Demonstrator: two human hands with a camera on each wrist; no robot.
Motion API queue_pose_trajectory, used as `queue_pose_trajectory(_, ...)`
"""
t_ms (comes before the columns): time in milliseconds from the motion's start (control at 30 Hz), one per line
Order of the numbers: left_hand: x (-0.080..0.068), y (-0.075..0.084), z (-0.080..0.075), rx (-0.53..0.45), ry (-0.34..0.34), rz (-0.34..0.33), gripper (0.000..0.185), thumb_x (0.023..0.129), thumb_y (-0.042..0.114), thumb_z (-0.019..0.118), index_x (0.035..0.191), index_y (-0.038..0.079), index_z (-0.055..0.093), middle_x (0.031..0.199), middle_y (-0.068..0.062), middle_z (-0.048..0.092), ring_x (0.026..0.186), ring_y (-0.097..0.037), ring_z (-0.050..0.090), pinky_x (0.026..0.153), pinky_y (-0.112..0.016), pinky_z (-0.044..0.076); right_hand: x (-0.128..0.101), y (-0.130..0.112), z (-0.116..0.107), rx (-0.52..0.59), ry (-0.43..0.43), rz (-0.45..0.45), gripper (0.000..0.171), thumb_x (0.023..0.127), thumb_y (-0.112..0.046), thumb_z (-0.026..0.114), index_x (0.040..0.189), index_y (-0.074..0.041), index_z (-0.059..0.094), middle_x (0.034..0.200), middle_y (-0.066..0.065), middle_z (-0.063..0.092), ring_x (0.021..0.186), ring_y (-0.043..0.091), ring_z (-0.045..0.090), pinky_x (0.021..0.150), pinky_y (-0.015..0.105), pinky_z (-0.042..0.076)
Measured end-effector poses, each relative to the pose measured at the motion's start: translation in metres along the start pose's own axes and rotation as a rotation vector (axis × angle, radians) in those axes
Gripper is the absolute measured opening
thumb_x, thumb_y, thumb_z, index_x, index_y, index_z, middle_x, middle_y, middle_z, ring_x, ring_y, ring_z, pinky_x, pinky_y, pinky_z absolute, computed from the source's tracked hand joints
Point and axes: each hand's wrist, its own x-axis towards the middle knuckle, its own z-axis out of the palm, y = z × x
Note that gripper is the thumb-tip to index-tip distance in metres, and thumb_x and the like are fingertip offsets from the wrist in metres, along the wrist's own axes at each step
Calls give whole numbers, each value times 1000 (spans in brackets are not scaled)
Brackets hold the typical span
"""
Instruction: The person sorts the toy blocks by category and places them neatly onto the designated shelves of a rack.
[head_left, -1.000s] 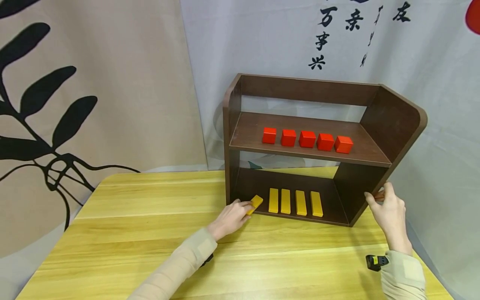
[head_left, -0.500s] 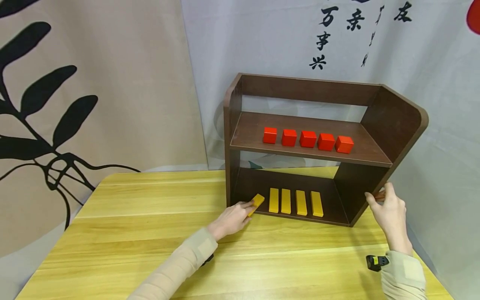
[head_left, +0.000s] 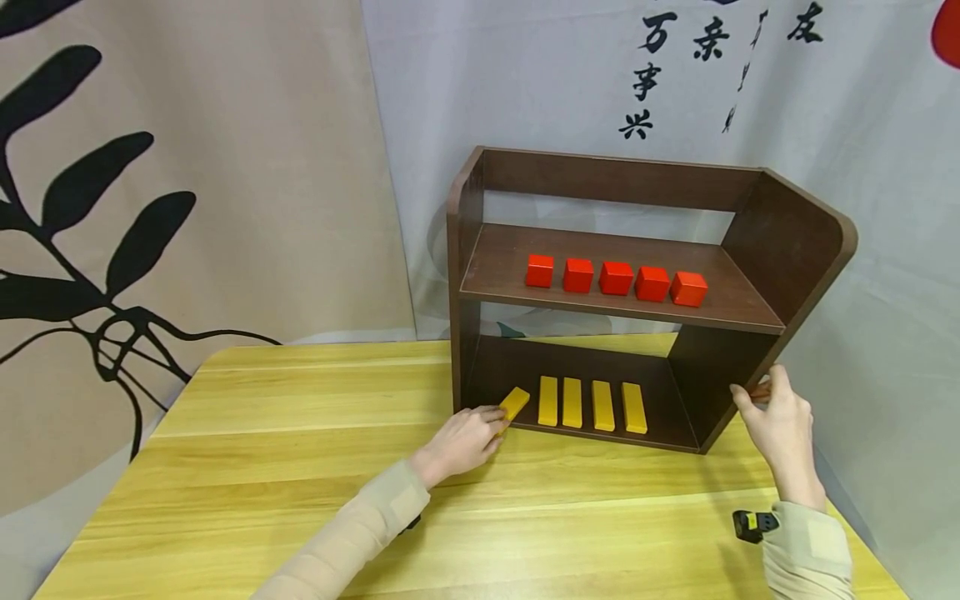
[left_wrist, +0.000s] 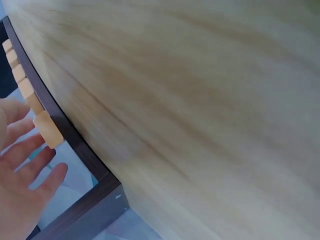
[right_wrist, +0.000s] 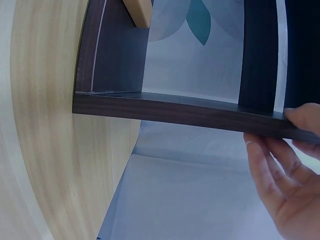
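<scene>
- The left hand [head_left: 463, 439] lies on the surface [head_left: 315, 467] at the front left corner of the shelf [head_left: 780, 242], fingers loosely curled with their tips at the near end of a yellow bar [head_left: 514, 403]. In the left wrist view the fingers [left_wrist: 30, 150] look spread and fairly straight, just beside the bar [left_wrist: 48, 129] and not wrapped round it.
- Compared with a second ago that hand has drawn back a little and its forearm has dropped lower on the surface; the bar has crept slightly further in and still sits at a slant.
- My reading is that the left hand is nudging the bar rather than carrying it, and that the bar is not yet squared up with its neighbours.
- The right hand [head_left: 780, 429] pinches the front edge of the shelf's right side panel, thumb on one face and fingers [right_wrist: 272, 165] on the other. It has not shifted; it seems to be steadying the shelf.
- On the bottom board, right of the slanted bar, four yellow bars [head_left: 591, 405] lie parallel, ends toward the front, unmoved.
- On the upper board five red cubes [head_left: 615, 278] stand in a row, close together, also unmoved.
- A small black and yellow object [head_left: 753, 525] lies on the surface by the right sleeve; I cannot tell what it is.
</scene>
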Motion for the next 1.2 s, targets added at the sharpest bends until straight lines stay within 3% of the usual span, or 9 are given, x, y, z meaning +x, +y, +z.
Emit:
queue_pose_trajectory(200, 1, 2, 0, -14, -78, 15, 47, 95, 20, 57, 136, -1, 49, 139, -15, 53, 130, -27, 51, 107, -34, 44, 0, 0, 0, 1, -3, 0, 26, 90, -17, 60, 98, 2, 45, 93, 32, 64, 85, 53, 59, 64, 57, 43)
queue_pose_trajectory(467, 8, 8, 2, 57, -108, 18, 44, 95, 23, 57, 133, 2, 52, 141, -14, 51, 132, -25, 48, 111, -32, 40, 0, -1, 0, -1, 8, -10, 25, 90, -16, 60, 97, 2, 45, 93, 33, 63, 84, 54, 58, 64, 60, 42)
queue_pose_trajectory(600, 12, 10, 4, 47, -97, 18, 44, 94, 19, 57, 133, -1, 51, 141, -16, 51, 132, -26, 49, 113, -34, 37, 0, -1, 0, 6, 12, -15, 24, 90, -16, 60, 98, 2, 46, 92, 32, 64, 83, 53, 59, 64, 59, 42)
queue_pose_trajectory(767, 17, 9, 8, 29, -84, 9, 42, 93, 15, 57, 131, -1, 53, 141, -17, 50, 132, -27, 48, 112, -35, 39, 0, -1, 0, 5, 20, -21, 24, 89, -15, 60, 97, 3, 46, 90, 32, 64, 80, 53, 59, 63, 58, 42)
queue_pose_trajectory(1033, 22, 10, 10, 12, -154, -25, 47, 95, 13, 54, 140, 3, 45, 149, -16, 40, 138, -27, 40, 108, -31, 42, 1, 0, 0, 0, 5, -13, 25, 90, -16, 60, 97, 3, 46, 92, 33, 63, 82, 53, 59, 64, 58, 42)
queue_pose_trajectory(1200, 24, 9, 10, 11, -155, -28, 47, 95, 13, 54, 139, 3, 46, 149, -16, 41, 138, -26, 40, 103, -29, 46, 1, 0, 0, 2, 3, -10, 25, 90, -16, 60, 97, 2, 45, 93, 33, 63, 85, 53, 59, 64, 59, 43)
